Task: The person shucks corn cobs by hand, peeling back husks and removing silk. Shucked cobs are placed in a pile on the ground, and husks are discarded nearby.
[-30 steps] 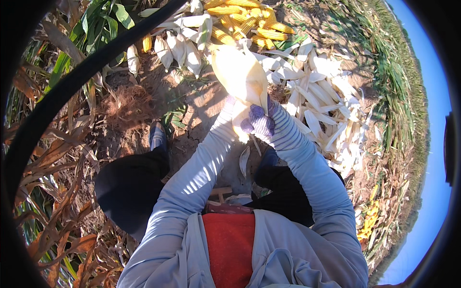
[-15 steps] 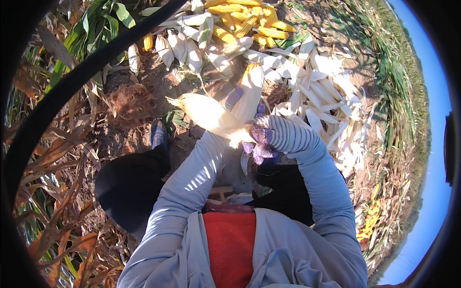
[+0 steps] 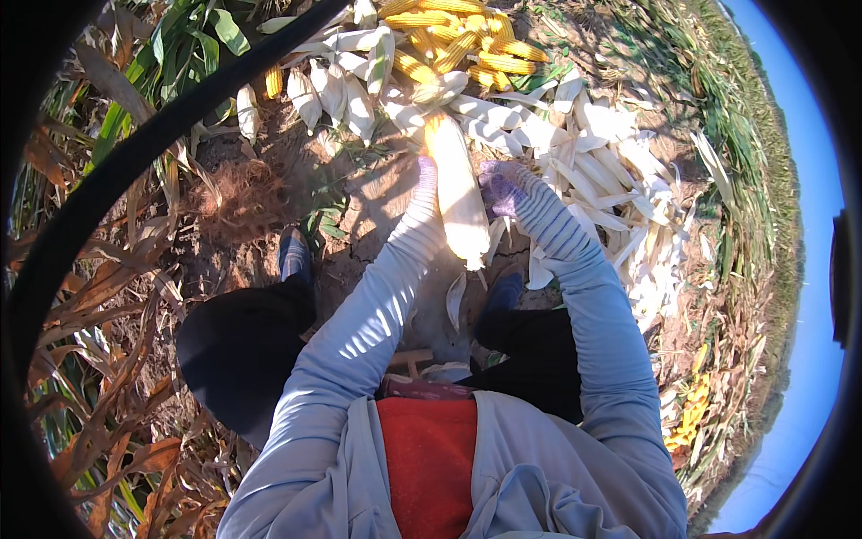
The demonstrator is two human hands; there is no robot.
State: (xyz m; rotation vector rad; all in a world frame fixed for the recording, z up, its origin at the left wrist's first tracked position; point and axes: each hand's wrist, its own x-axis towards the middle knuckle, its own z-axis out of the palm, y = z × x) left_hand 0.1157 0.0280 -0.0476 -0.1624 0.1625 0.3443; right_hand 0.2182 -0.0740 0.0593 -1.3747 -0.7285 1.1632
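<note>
An ear of corn (image 3: 462,202) stands out in front of me, mostly wrapped in pale husk, with yellow kernels bare along its far left side. My left hand (image 3: 428,177), in a striped knit glove with purple fingers, is closed around the ear from the left; its fingertips are hidden behind it. Close against the ear's right side is my right hand (image 3: 505,187), gloved alike, with its fingers curled. What those fingers hold, if anything, is hidden.
Husked yellow ears (image 3: 467,40) lie piled at the far side, with ears still in husk (image 3: 332,94) to their left. Stripped husks (image 3: 602,184) cover the ground at right. Dry stalks (image 3: 108,323) stand at left. A dark strap-like band (image 3: 135,148) crosses the upper left.
The husk leaf that was peeled back toward me has come off the ear. Both hands and the ear have moved farther away. A loose husk now shows at the far right.
</note>
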